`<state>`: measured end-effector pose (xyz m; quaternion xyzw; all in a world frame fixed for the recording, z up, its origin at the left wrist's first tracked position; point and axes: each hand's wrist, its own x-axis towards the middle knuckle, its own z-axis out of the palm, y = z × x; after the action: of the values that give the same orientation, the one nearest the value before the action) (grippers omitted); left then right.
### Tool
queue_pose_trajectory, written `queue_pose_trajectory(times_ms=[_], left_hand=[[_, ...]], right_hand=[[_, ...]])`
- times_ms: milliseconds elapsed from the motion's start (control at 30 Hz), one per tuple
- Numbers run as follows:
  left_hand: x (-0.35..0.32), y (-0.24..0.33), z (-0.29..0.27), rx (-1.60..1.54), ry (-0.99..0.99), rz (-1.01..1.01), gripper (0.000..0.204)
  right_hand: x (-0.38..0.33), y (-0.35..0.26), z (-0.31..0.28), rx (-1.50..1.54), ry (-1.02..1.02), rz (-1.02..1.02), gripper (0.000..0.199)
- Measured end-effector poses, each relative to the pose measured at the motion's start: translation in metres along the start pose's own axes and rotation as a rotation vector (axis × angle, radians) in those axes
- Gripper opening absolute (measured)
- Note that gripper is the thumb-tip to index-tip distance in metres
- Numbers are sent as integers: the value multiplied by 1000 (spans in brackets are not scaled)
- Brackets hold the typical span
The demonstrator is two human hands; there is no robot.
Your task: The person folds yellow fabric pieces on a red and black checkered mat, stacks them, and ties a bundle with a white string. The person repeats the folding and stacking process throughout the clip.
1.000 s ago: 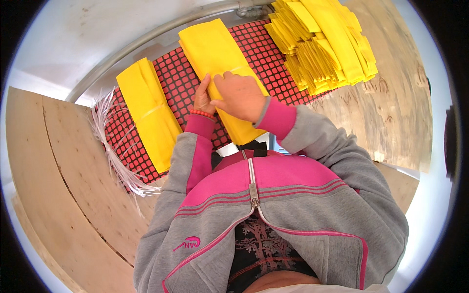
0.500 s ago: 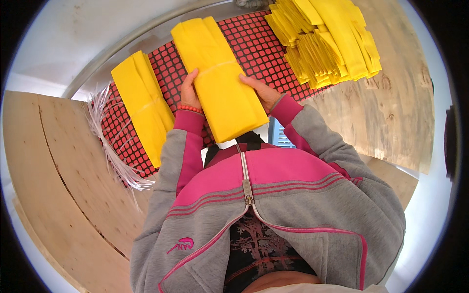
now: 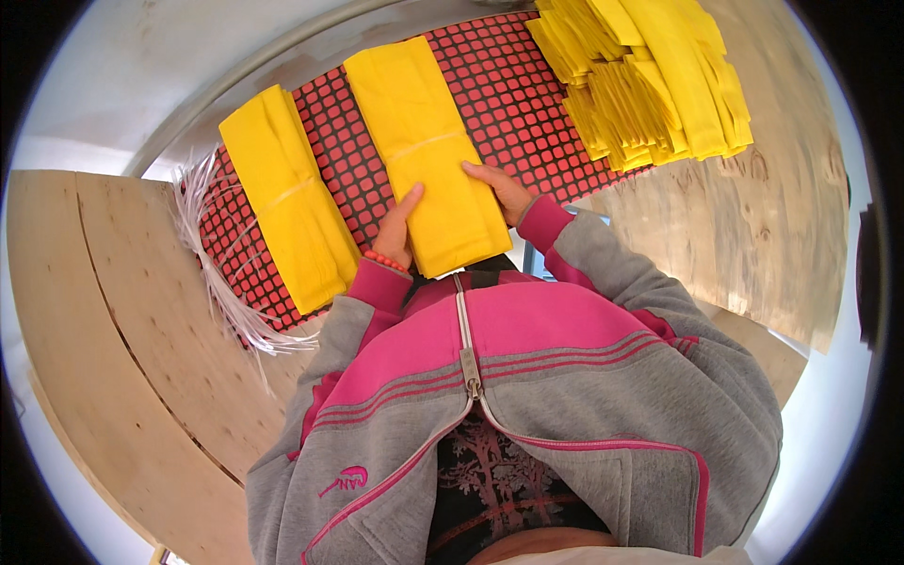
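A folded bundle of yellow fabric, bound round its middle by a thin pale tie, is in front of me on a red-and-black patterned mat. At its near left edge, my left hand grips it with the thumb on top. My right hand grips the right edge, thumb on top and the other fingers partly hidden beneath. Left of it lies a second yellow fabric bundle, also tied round the middle. Neither hand touches that one.
Loose white ties hang in a bunch over the mat's left end. A stack of folded yellow fabric pieces stands at the far right. Plywood boards flank the mat: a left board and a right board. A curved rail runs behind.
The held bundle now sits flatter on the mat. My left hand has slid along its left edge toward me; my right hand has moved slightly nearer too. The view has shifted a little.
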<state>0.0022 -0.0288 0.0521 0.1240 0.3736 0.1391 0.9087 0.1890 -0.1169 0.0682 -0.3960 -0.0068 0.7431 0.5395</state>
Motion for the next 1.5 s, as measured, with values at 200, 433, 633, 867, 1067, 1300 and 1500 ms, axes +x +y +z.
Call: queue_pose_trajectory(times_ms=[200, 433, 633, 867, 1067, 1300, 1500], left_hand=[[-19, -2, 6, 237, -123, 160, 52], [-65, 38, 38, 330, -146, 314, 50], [-125, 81, 35, 410, -81, 609, 52], [-165, 115, -30, 380, 22, 771, 51], [-147, 101, -99, 331, 199, 595, 57], [-153, 110, -120, 409, 47, 710, 63], [-154, 114, -129, 585, 191, 676, 60]], right_hand=[[-3, 2, 9, 61, 27, -8, 51], [-25, -13, 64, -63, 6, -253, 38], [-8, -15, 135, -167, -124, -341, 40], [56, 18, 184, -262, -415, -335, 45], [97, 69, 164, -228, -221, -39, 44], [101, 80, 164, -292, -229, -73, 41], [98, 72, 160, -711, -79, 0, 53]])
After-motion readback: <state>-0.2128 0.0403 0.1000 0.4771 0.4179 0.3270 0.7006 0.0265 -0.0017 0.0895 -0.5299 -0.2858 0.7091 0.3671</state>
